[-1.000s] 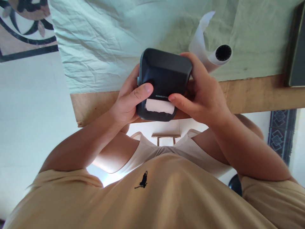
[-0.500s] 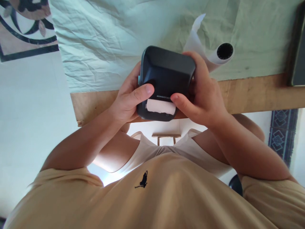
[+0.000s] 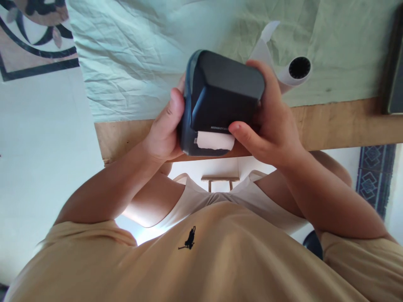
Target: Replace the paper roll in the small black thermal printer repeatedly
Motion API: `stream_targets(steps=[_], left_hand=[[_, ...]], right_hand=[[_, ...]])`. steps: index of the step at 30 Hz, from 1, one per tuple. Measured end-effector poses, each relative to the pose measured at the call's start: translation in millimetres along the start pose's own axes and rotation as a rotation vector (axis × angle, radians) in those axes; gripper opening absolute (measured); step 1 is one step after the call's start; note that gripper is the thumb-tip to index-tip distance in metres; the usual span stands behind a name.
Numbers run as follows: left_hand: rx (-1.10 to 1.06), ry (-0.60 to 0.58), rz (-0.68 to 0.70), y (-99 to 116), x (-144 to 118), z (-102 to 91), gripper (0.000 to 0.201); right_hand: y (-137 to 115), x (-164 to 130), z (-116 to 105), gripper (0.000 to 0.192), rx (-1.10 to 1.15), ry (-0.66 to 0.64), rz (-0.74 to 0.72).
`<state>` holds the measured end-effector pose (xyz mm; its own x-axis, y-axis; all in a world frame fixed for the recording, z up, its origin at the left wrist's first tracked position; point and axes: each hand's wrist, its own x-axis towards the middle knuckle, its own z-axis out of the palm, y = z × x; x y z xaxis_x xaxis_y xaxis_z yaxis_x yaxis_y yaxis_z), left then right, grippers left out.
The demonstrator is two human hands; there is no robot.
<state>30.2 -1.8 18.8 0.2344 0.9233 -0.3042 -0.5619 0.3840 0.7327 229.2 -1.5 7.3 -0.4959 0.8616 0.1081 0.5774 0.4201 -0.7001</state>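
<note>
**Two hands cradle a small dark label printer above the bench edge**

A person holds a dark, rounded label printer [image 3: 220, 98] in the air over the near edge of a wooden bench [image 3: 340, 123]. The left hand [image 3: 165, 128] clasps its left side, thumb pressed upright against the casing. The right hand [image 3: 270, 117] wraps the right side, thumb resting by the slot where a white paper strip [image 3: 215, 140] shows, probably to steady it. Behind, a paper roll [image 3: 294, 71] lies on a wrinkled pale green cloth [image 3: 141, 54] covering the bench. White floor tiles with a dark patterned border surround it.
</note>
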Motion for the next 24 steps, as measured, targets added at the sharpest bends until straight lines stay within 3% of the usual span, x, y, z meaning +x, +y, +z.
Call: stream_targets(steps=[3, 7, 12, 17, 24], left_hand=[[0.021, 0.087, -0.056, 2.9, 1.0, 7.7, 0.049], [0.057, 0.158, -0.072, 5.2, 1.3, 9.4, 0.051], [0.045, 0.058, -0.15, 6.2, 1.2, 8.4, 0.051], [-0.054, 0.23, -0.079, 6.0, 1.6, 20.1, 0.064], [-0.051, 0.263, -0.007, 4.3, 1.6, 18.9, 0.061]], right_hand=[[-1.1, 0.8, 2.7, 0.09, 0.074, 0.075, 0.045], [-2.6, 0.1, 4.0, 0.09, 0.111, 0.066, 0.053], [-1.9, -0.2, 2.3, 0.085, 0.053, 0.062, 0.041], [-4.1, 0.0, 3.0, 0.086, 0.017, 0.063, 0.048], [-6.1, -0.4, 2.2, 0.088, -0.008, 0.05, 0.06]])
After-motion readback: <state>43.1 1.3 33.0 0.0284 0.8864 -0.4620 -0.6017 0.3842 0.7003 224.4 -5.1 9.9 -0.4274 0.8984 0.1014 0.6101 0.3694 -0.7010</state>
